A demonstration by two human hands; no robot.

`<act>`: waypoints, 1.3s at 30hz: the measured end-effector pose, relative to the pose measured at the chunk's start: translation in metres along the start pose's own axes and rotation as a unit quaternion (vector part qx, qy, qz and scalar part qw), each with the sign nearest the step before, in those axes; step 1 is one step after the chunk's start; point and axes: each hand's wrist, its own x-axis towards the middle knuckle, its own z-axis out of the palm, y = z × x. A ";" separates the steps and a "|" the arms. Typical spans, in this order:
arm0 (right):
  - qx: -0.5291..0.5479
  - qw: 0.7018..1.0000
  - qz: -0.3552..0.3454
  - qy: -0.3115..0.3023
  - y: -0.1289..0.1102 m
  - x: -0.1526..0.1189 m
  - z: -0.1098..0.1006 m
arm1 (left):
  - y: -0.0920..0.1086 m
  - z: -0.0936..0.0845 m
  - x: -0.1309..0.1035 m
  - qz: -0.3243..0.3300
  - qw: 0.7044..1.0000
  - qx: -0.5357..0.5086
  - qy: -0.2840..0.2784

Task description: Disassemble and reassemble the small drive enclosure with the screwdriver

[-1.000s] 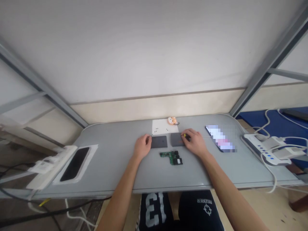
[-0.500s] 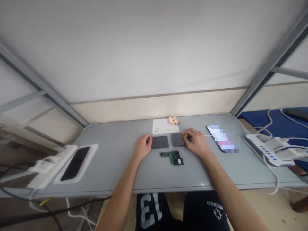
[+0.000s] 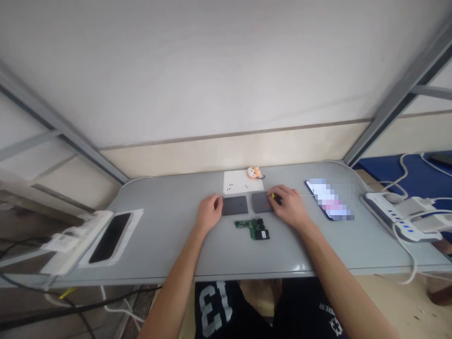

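Observation:
My left hand (image 3: 209,213) rests on the desk with its fingers curled at the left edge of a dark flat rectangular panel (image 3: 235,205). Whatever lies between those fingertips is hidden. My right hand (image 3: 287,205) is closed round a screwdriver (image 3: 274,196) with a yellow and black handle, its thin shaft pointing right. The fingers of that hand lie over the right side of a second dark panel (image 3: 259,202). A narrow gap separates the two panels. Nearer me lies a green circuit board (image 3: 253,228) with black parts. Behind the panels, a white sheet (image 3: 238,181) carries several tiny dark screws (image 3: 229,187).
An orange and white animal-face case (image 3: 253,173) sits on the sheet's far right corner. A lit phone (image 3: 328,200) lies to the right, beside a power strip (image 3: 399,216) with cables. On the left are a dark phone (image 3: 110,238) and a white power strip (image 3: 76,242).
The camera view has shifted slightly. Both hands, the panels and the circuit board keep their places on the desk.

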 end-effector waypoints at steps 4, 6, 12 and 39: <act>-0.004 1.000 0.004 0.000 0.000 0.001 0.001 | 0.001 0.000 0.000 0.006 1.000 0.018 -0.001; -0.009 1.000 0.005 0.001 0.000 0.001 0.001 | 0.000 0.000 0.000 0.007 1.000 0.029 0.001; -0.030 0.999 -0.010 0.006 0.002 0.000 0.003 | 0.000 0.002 -0.001 0.013 0.999 0.052 -0.001; -0.008 0.998 -0.045 0.045 -0.010 -0.006 -0.016 | -0.003 0.003 -0.002 0.016 0.999 0.034 -0.016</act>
